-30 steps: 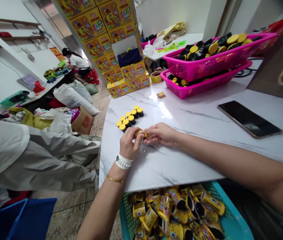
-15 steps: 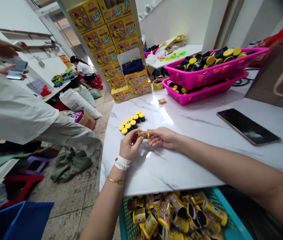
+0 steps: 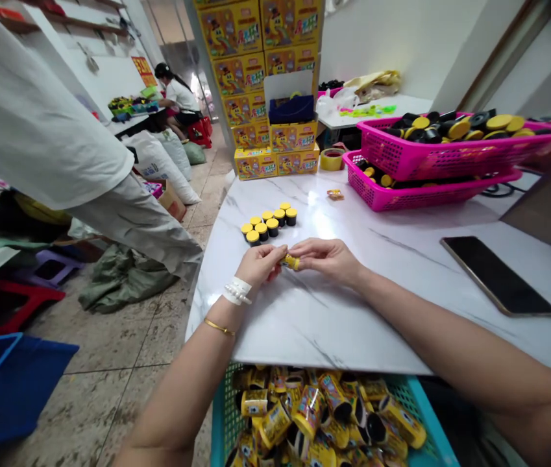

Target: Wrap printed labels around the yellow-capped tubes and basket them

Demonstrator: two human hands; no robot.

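A small yellow printed canister (image 3: 291, 262) is pinched between my two hands, just above the white marbled table (image 3: 353, 311). My left hand (image 3: 261, 263) has thumb and fingers closed on its left end and covers much of it. On its right end, my right hand (image 3: 326, 259) grips with bent fingers. Right behind my left hand stand several small black tubs with yellow lids (image 3: 272, 224), set in two rows. Below the table edge, a teal basket (image 3: 433, 421) holds many yellow printed canisters, some showing dark open ends.
Two stacked pink baskets (image 3: 402, 155) of black and yellow tubs stand at the back right. A phone (image 3: 496, 275) lies on the right. Stacked yellow boxes (image 3: 250, 133), a tape roll (image 3: 332, 159) and a small wrapper (image 3: 335, 194) are behind. A person (image 3: 51, 117) stands at left; another sits farther back.
The canister has been turned between my hands, and my left hand now covers more of it. My right fingers have closed over its right end. The whole view has shifted slightly.
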